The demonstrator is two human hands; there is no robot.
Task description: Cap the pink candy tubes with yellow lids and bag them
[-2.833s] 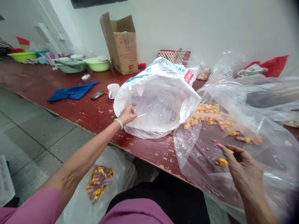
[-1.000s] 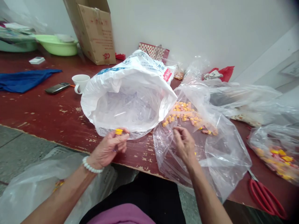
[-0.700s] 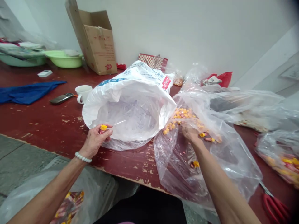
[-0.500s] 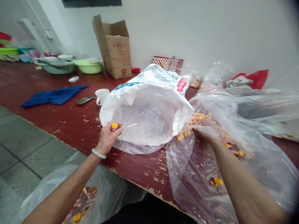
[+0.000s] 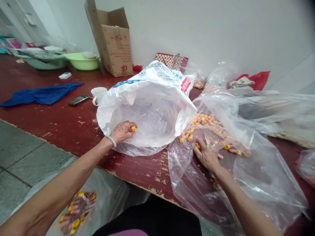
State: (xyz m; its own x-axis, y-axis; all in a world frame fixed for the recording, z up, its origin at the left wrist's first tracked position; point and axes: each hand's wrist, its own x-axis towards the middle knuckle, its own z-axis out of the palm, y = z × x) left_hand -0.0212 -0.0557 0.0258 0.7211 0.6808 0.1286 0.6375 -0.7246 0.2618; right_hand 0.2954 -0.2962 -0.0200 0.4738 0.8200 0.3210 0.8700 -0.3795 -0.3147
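Gripping hand: left hand (image 5: 121, 131), left of centre in the head view, fingertips clenched on a small yellow-capped piece (image 5: 133, 128).
Piece's place: at the near lip of the white sack (image 5: 152, 85), just inside its open mouth.
Sack: lies on its side on the desk (image 5: 61, 124), mouth toward the camera, with a clear lining showing inside.
Other hand: right hand (image 5: 206, 155), right of centre and palm down inside the clear bag (image 5: 246, 170); its fingers touch loose pieces, and I cannot tell whether they pinch one.
Pile: yellow and pink pieces (image 5: 206, 123) heaped in the clear bag, just beyond the right hand's fingers.
Lower left: second bag (image 5: 76, 213) of similar pieces, below the desk edge.
Upper left: white cup (image 5: 98, 95), phone (image 5: 78, 100), blue cloth (image 5: 41, 95), cardboard box (image 5: 114, 39), green basin (image 5: 82, 60).
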